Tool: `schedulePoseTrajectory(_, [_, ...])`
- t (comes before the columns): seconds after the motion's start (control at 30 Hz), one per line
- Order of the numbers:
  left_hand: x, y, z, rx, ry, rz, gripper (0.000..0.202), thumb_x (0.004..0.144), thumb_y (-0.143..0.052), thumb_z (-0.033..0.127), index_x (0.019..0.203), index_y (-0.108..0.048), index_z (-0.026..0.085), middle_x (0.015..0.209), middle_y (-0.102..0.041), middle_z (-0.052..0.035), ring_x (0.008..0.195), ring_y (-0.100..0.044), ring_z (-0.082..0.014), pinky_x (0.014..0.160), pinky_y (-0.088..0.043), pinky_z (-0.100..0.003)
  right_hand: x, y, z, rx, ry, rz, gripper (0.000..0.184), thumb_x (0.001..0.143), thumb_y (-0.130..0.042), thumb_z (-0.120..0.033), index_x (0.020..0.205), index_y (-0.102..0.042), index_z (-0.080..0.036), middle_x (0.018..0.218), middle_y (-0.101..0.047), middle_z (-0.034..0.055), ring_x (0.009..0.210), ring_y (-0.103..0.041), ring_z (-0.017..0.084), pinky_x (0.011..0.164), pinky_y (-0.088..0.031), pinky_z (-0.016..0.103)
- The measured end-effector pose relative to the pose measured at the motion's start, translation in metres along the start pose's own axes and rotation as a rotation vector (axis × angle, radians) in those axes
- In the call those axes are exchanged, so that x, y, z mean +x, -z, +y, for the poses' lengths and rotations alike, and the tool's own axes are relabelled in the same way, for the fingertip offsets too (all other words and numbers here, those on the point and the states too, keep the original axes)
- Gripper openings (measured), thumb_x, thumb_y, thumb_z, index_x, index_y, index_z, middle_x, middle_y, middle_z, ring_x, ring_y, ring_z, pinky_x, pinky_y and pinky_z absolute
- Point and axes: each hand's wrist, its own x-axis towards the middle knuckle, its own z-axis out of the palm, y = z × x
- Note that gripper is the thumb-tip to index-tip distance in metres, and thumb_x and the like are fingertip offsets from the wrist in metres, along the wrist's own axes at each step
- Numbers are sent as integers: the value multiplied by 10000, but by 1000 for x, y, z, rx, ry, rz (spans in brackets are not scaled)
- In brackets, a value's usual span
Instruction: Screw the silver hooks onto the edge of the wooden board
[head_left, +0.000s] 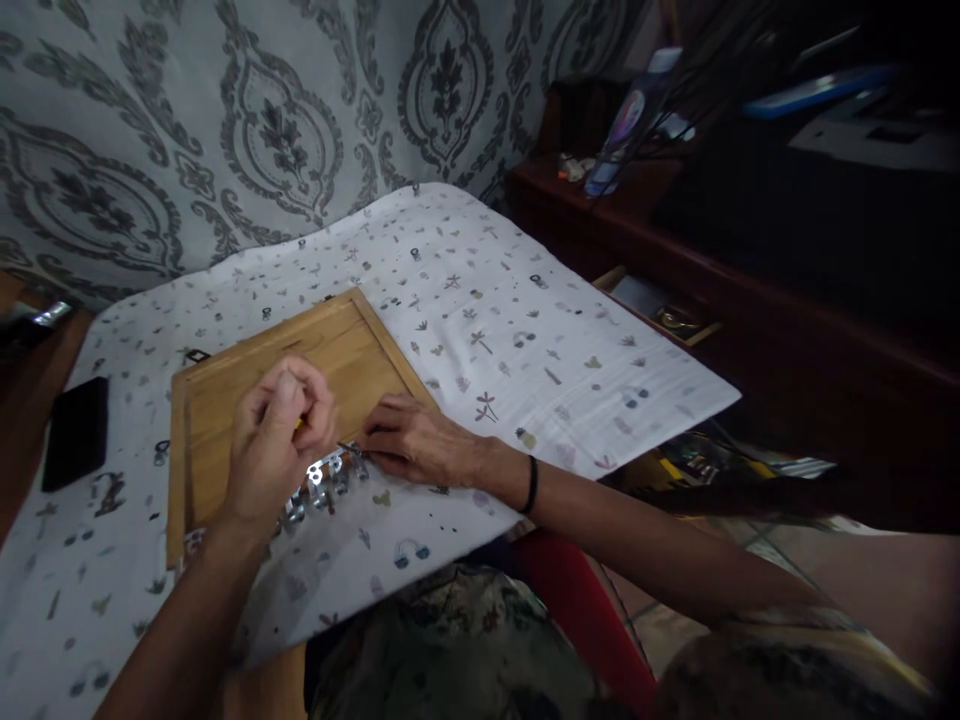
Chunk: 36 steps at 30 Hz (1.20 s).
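A framed wooden panel (300, 335) lies flat on the cloth-covered table. Along its near edge runs a row of shiny metal pieces with holes and curved lower parts (316, 488), partly hidden by my left hand. My left hand (281, 430) is closed above the panel, and a small bit of yellow shows between its fingers; the rest of what it grips is hidden. At the near right corner of the panel, my right hand (412, 440) has its fingers pressed together beside the metal row. A thin dark piece shows at its fingertips, too small to name.
The white printed tablecloth (480, 300) spreads under the panel. A black phone (76, 433) lies at the left. Beyond the table's right side stands a dark red desk (585, 190) with a tall box (626, 125) and an open drawer (660, 305). A patterned curtain (285, 130) hangs behind.
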Motion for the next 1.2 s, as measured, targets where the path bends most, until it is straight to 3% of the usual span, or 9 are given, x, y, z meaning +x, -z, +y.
schedulePoseTrajectory(0.07, [-5,-8,-1,51,-71,231,341,921,-743,498,777,-634,209,494,-394,53,425,-337,-92,427,-298,-229,0,0,0,-3,3,4,270,1069,-505,-254,1128,-731,-119,1072,-682,129,1012,-522,242,921,-430,366])
schedulePoseTrajectory(0.13, [-8,-16,-1,66,-111,376,343,886,-788,497,779,-629,213,522,-430,47,457,-370,-101,452,-324,-241,0,-1,0,-10,8,5,266,1067,-507,-247,1132,-730,-116,1075,-681,133,1016,-524,243,922,-431,366])
schedulePoseTrajectory(0.3, [-9,-29,-4,76,-155,437,372,927,-751,462,708,-589,208,473,-290,85,404,-194,-69,395,-190,-234,0,-2,0,-19,10,15,268,1067,-506,-251,1110,-737,-122,1045,-681,125,976,-523,240,890,-432,371])
schedulePoseTrajectory(0.47, [-2,-24,-5,50,-89,257,400,935,-733,463,678,-579,198,445,-285,87,372,-138,-52,363,-128,-227,1,0,-1,-31,2,-9,257,1065,-508,-251,1105,-731,-130,1038,-680,122,970,-517,241,895,-426,373])
schedulePoseTrajectory(0.7, [8,2,5,-26,119,-209,330,985,-657,384,715,-582,210,478,-182,105,347,-107,-41,368,-118,-209,1,2,0,-9,4,-18,248,1069,-505,-257,1080,-723,-139,1034,-675,108,968,-519,234,898,-422,363])
schedulePoseTrajectory(0.8, [11,9,6,-48,159,-296,311,972,-666,352,712,-582,203,485,-183,107,347,-95,-34,372,-119,-209,1,2,0,0,2,-19,264,1072,-491,-252,1095,-723,-129,1048,-676,123,978,-514,238,894,-427,375])
schedulePoseTrajectory(0.9, [9,7,4,-55,133,-182,289,958,-691,348,726,-607,199,471,-192,108,360,-107,-38,381,-138,-208,1,1,0,-2,-2,-27,269,1074,-491,-252,1099,-726,-124,1057,-673,122,983,-508,236,913,-418,371])
schedulePoseTrajectory(1.1, [-2,-19,1,76,-113,365,355,862,-830,398,701,-582,200,487,-363,68,402,-301,-65,404,-222,-240,1,0,-1,-4,-12,-13,232,1060,-537,-242,1103,-734,-127,1074,-674,121,1004,-505,234,924,-401,357])
schedulePoseTrajectory(1.2, [-5,-29,4,79,-178,448,375,866,-826,388,678,-561,202,493,-328,78,391,-220,-46,393,-147,-263,1,0,-1,-2,-15,-6,237,1063,-530,-244,1093,-736,-131,1069,-680,120,993,-505,236,912,-403,359])
